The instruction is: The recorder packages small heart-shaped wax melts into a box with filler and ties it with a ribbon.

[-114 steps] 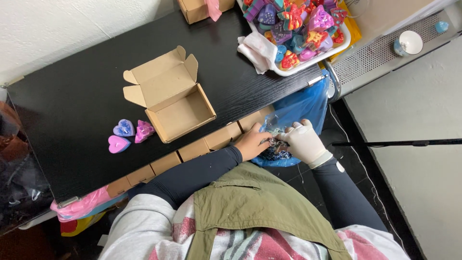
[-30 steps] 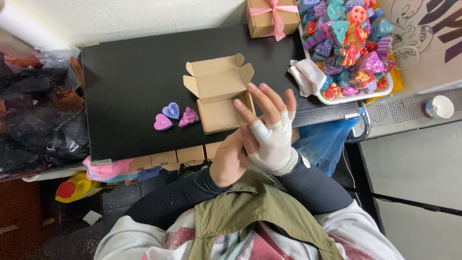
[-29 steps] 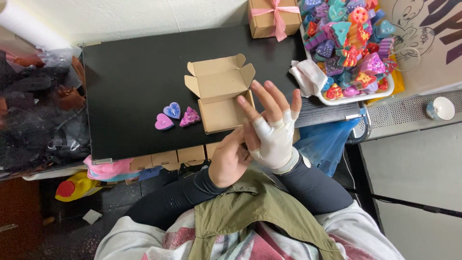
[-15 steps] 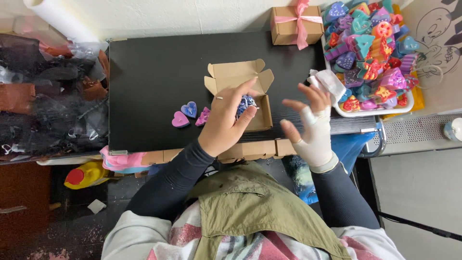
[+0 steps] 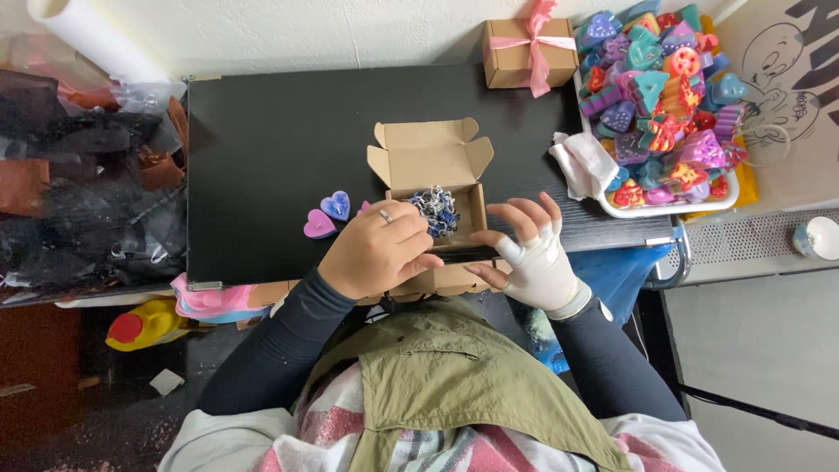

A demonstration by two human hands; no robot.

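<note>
Two hands work at the near edge of the black worktop (image 5: 262, 140). The left hand (image 5: 380, 253), a ring on one finger, has its grip pressed together on the blue-and-white shredded filler (image 5: 434, 211), which sits inside the open cardboard box (image 5: 428, 162) near the worktop's front edge. The right hand (image 5: 533, 258), partly wrapped in white, rests just beside the box's right wall with its grip spread and holding nothing. Small heart shapes (image 5: 328, 214) lie left of the box, close to the left hand. Behind the box a broad stretch of dark worktop stays open. A ribboned box (image 5: 524, 54) stands at the far edge, and a tray (image 5: 664, 208) of coloured pieces overhangs the right edge.
</note>
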